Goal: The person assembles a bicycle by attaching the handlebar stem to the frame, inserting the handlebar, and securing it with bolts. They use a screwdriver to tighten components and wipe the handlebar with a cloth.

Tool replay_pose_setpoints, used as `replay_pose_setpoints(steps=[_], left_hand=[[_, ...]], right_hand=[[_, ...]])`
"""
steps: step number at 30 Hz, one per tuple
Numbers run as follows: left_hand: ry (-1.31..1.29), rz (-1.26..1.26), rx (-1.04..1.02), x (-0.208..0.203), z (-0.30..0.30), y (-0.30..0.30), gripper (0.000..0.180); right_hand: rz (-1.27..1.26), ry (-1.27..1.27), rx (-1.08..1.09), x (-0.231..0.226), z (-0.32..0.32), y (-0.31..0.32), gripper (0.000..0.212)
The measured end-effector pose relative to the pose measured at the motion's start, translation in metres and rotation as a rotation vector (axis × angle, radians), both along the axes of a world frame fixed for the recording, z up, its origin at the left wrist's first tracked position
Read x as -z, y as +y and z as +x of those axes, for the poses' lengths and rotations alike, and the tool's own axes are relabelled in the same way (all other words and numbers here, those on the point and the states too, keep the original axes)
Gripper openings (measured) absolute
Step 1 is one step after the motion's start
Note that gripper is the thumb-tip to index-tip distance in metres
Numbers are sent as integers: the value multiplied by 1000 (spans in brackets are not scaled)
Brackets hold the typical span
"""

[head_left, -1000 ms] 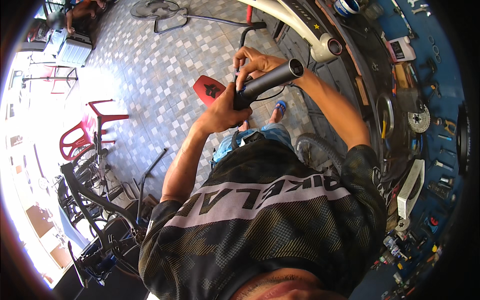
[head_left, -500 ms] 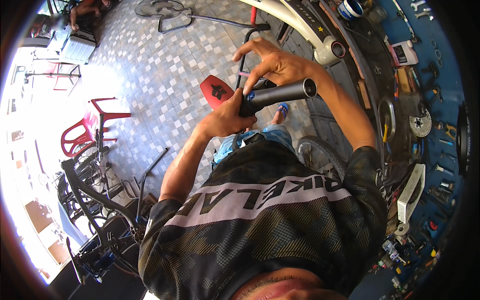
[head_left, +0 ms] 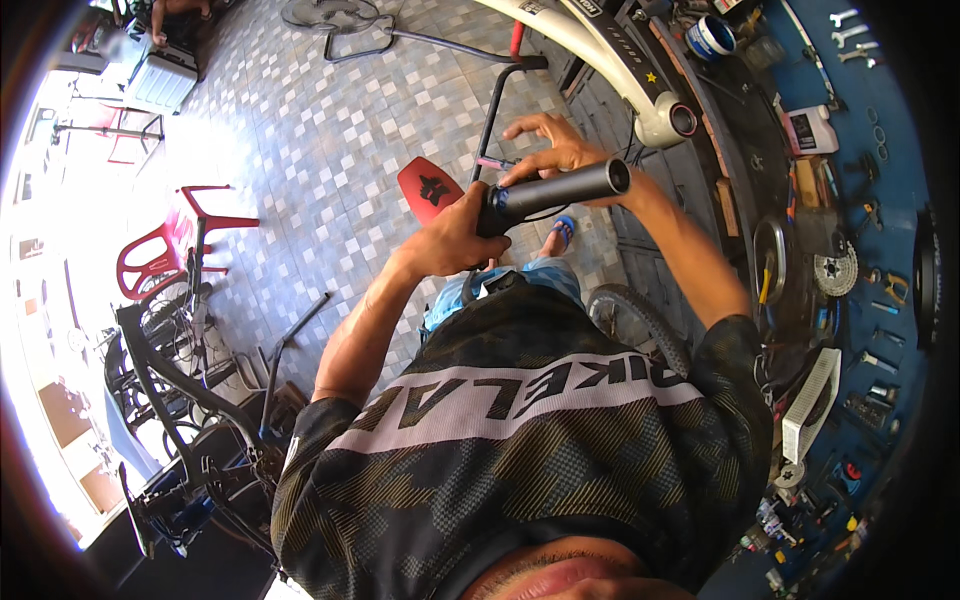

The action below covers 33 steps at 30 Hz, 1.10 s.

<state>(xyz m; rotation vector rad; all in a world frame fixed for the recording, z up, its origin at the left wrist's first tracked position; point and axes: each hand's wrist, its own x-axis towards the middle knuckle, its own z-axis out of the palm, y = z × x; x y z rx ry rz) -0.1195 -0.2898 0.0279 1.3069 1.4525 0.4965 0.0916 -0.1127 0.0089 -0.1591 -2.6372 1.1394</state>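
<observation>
Left grip (head_left: 455, 240) (closed) around black tube (head_left: 560, 188)

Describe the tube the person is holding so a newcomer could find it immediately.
Start at the white bicycle frame lying along the blue workbench at top right. Just below its round open end, the left hand grips a dark grey metal tube, the right hand behind it. It alone is short, straight and hollow-ended.

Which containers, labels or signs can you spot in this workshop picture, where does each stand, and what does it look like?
White plastic jug: on the bench at upper right, squarish, with a dark label.
Round tub: at the top of the bench, blue and white.
Red plate: over the tiled floor beside the left hand, with a black emblem.
</observation>
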Motion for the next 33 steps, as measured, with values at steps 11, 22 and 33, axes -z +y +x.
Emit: replay_pose_setpoints(steps=[11,22,33], left_hand=[[-86,75,-242,37,9,23,65],[-294,126,-297,17,24,31,55],[-354,287,-276,42,27,28,47]], right_hand=[[-327,149,547,39,25,-87,64],[-701,291,534,13,33,-110,75],[-1447,413,99,19,20,-119,101]])
